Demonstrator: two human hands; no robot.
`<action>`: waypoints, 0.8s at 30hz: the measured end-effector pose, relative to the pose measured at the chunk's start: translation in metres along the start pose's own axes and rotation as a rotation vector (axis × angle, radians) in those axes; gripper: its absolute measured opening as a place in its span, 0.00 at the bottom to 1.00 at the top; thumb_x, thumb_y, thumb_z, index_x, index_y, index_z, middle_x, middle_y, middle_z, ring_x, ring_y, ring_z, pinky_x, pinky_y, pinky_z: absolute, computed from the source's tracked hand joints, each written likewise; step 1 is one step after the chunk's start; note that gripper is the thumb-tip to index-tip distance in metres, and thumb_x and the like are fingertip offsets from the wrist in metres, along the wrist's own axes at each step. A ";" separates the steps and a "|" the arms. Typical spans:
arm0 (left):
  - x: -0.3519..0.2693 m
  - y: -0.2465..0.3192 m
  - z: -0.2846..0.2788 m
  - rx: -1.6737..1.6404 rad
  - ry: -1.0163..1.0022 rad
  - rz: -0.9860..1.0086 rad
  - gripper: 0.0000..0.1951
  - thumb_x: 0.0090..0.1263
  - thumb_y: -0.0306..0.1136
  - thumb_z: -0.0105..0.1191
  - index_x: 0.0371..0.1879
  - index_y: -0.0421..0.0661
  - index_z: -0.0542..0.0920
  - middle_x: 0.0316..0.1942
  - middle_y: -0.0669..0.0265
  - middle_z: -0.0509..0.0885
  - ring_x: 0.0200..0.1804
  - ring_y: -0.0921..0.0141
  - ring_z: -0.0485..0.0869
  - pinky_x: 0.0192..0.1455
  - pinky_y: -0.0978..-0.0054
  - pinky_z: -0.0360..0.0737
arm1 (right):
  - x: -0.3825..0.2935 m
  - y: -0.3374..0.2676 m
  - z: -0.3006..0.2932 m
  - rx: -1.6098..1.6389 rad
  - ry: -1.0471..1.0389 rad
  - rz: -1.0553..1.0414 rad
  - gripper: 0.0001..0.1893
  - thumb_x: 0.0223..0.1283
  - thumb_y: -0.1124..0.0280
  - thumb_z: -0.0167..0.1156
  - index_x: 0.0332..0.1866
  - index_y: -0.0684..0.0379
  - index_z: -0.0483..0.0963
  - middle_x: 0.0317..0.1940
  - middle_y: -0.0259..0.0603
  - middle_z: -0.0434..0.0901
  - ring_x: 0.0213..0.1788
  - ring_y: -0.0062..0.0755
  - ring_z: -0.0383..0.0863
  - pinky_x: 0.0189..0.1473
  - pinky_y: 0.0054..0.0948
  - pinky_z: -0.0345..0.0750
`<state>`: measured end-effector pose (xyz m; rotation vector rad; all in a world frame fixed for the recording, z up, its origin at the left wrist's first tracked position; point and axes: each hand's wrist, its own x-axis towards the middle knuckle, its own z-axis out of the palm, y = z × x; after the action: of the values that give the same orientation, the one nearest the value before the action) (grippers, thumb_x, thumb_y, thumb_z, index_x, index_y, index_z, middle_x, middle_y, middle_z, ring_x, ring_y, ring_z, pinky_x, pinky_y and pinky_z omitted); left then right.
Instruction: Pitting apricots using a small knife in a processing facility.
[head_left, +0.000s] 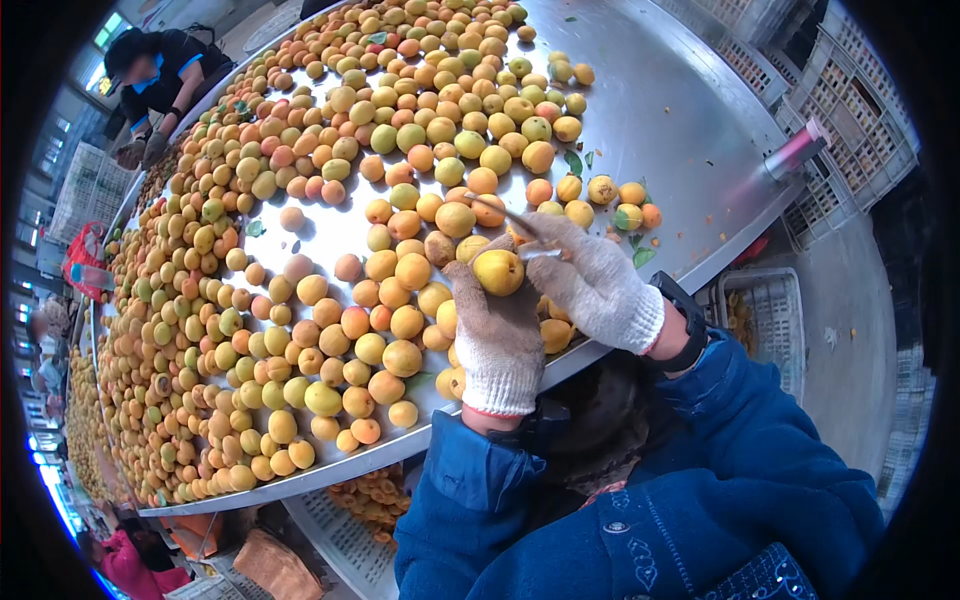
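My left hand (495, 322), in a soiled white knit glove, holds a yellow apricot (499, 272) between thumb and fingers above the near edge of a metal table (697, 150). Close beside it on the right, my right hand (589, 281) in a similar glove grips a knife (510, 217), its thin blade pointing up and left over the fruit. Whether the knife touches the held apricot cannot be told. Loose yellow, orange and greenish apricots (322, 397) cover much of the metal surface around and left of my hands.
A co-worker (169, 82) in gloves stands across the table at the upper left. Plastic crates (855, 105) stand at the right. Under the near edge are a crate (345, 540) with halved fruit and another crate (795, 322). A pink-topped cylindrical object (796, 150) is at the table's right edge.
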<state>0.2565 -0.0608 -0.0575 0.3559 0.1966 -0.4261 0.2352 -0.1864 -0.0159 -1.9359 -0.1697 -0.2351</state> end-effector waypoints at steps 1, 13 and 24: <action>0.000 -0.003 -0.001 0.002 0.003 -0.010 0.27 0.80 0.51 0.35 0.64 0.40 0.64 0.58 0.54 0.74 0.60 0.63 0.74 0.68 0.66 0.68 | 0.000 -0.001 -0.001 -0.036 -0.049 -0.002 0.21 0.69 0.60 0.55 0.59 0.63 0.69 0.42 0.53 0.82 0.45 0.47 0.84 0.46 0.35 0.79; 0.000 0.002 0.010 0.415 0.019 0.099 0.22 0.82 0.44 0.32 0.63 0.39 0.66 0.56 0.61 0.77 0.58 0.67 0.76 0.64 0.71 0.70 | 0.005 0.010 -0.001 -0.047 -0.069 -0.050 0.19 0.69 0.65 0.55 0.61 0.62 0.69 0.48 0.53 0.80 0.48 0.47 0.82 0.49 0.36 0.78; 0.018 -0.050 -0.040 0.634 0.006 0.444 0.15 0.80 0.39 0.42 0.50 0.39 0.75 0.46 0.66 0.78 0.49 0.77 0.75 0.56 0.77 0.73 | -0.018 0.027 0.001 -0.031 0.003 -0.078 0.21 0.73 0.62 0.46 0.61 0.68 0.68 0.52 0.43 0.78 0.49 0.28 0.77 0.50 0.26 0.72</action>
<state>0.2462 -0.0952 -0.1140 1.0007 -0.0216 -0.0349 0.2244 -0.1953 -0.0449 -1.9612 -0.2411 -0.2943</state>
